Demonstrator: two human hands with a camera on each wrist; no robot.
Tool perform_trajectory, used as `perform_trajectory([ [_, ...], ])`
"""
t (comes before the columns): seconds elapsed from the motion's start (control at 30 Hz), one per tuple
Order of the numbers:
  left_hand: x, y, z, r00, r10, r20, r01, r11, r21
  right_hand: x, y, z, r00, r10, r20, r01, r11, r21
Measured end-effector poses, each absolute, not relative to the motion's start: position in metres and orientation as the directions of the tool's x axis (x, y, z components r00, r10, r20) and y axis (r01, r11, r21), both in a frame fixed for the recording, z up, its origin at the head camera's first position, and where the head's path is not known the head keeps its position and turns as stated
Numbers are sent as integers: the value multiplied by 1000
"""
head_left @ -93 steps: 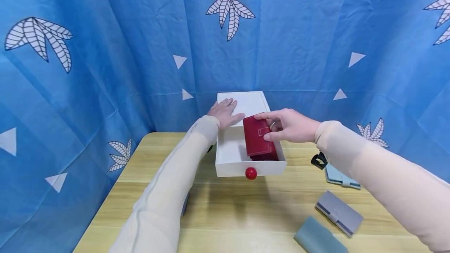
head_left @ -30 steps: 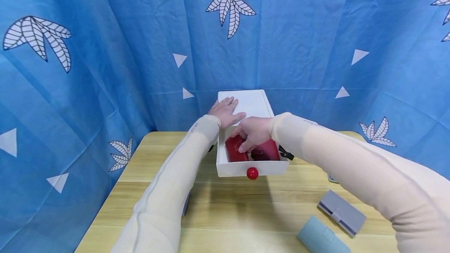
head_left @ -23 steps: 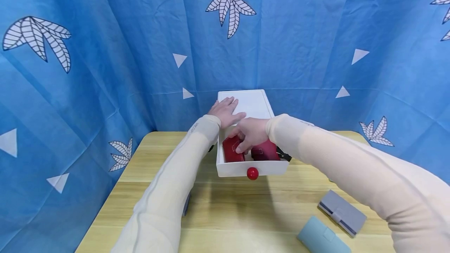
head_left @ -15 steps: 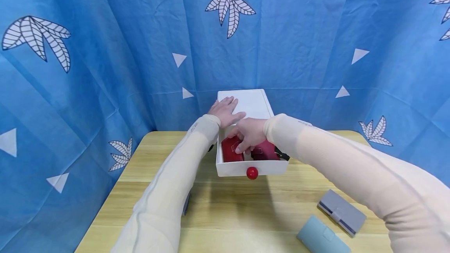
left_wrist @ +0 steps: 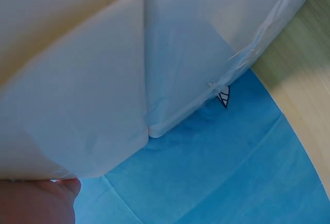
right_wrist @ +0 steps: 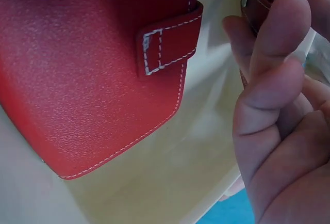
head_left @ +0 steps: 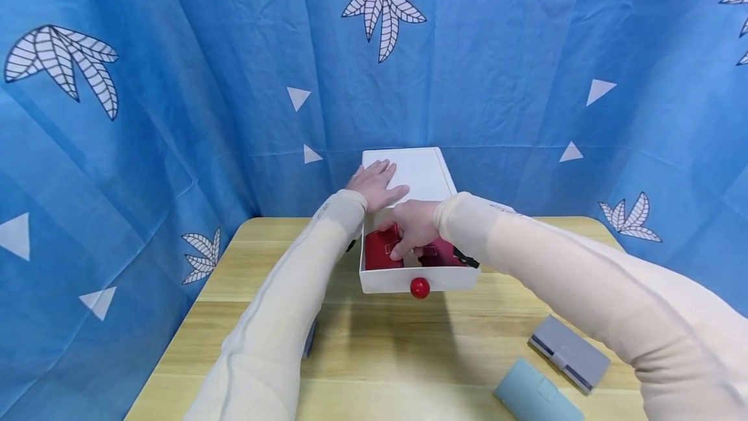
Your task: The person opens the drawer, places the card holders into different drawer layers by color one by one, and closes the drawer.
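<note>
A white drawer box [head_left: 422, 171] stands at the back of the table, its drawer [head_left: 445, 280] pulled out, with a red knob [head_left: 419, 288] in front. My left hand [head_left: 376, 185] rests with spread fingers on the box top; only part of it shows in the left wrist view. Inside the drawer, my right hand [head_left: 413, 223] pinches a red wallet [head_left: 380, 250] at the left wall between thumb and fingers. A second red wallet [head_left: 442, 255] lies at the right side, partly under my wrist; its stitched strap [right_wrist: 170, 38] shows large in the right wrist view.
On the wooden table [head_left: 374, 359], a grey wallet [head_left: 569, 353] and a light blue wallet [head_left: 537, 392] lie at the right front. A dark blue-grey thing [head_left: 310, 340] is mostly hidden by my left forearm. A patterned blue curtain [head_left: 491, 70] hangs behind.
My right hand has carried the red wallet from above the drawer's right side down into its left side, then slid it slightly left to the wall. My left hand has stayed put.
</note>
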State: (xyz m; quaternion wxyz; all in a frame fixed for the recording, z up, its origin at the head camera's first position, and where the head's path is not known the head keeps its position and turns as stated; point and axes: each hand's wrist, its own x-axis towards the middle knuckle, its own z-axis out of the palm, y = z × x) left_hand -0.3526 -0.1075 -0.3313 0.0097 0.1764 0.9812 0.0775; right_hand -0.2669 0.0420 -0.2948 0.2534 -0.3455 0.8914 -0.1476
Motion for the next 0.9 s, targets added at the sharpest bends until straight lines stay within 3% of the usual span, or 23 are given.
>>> perform_trajectory([
  [0.57, -353, -106, -331, -937, 351, 2, 347, 927, 142, -270, 36, -303, -695, -579, -426, -505, 815, -284],
  [0.9, -355, -108, -333, -940, 340, -1, 336, 929, 152, -271, 34, -305, -703, -614, -358, -607, 781, -149],
])
